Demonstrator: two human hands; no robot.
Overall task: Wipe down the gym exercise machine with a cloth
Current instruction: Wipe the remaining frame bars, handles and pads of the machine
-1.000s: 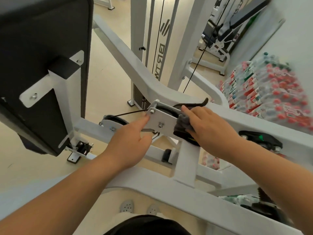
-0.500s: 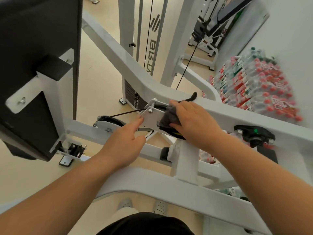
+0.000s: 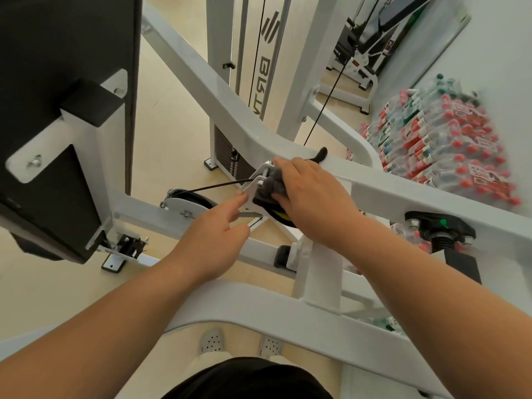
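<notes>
Right hand (image 3: 311, 197) clutching cloth (image 3: 272, 187) against pulley bracket (image 3: 254, 182); left hand (image 3: 213, 240) unclenched, touching bracket edge.

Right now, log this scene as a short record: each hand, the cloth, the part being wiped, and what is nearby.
right hand: grips the grey cloth, pressing it on the pulley bracket
left hand: fingers extended, fingertips at the bracket's lower edge
pulley: black, partly under cloth and hand
cable: runs from the bracket to a second pulley
nearby: packs of bottled water by the wall; black pad at left
</notes>
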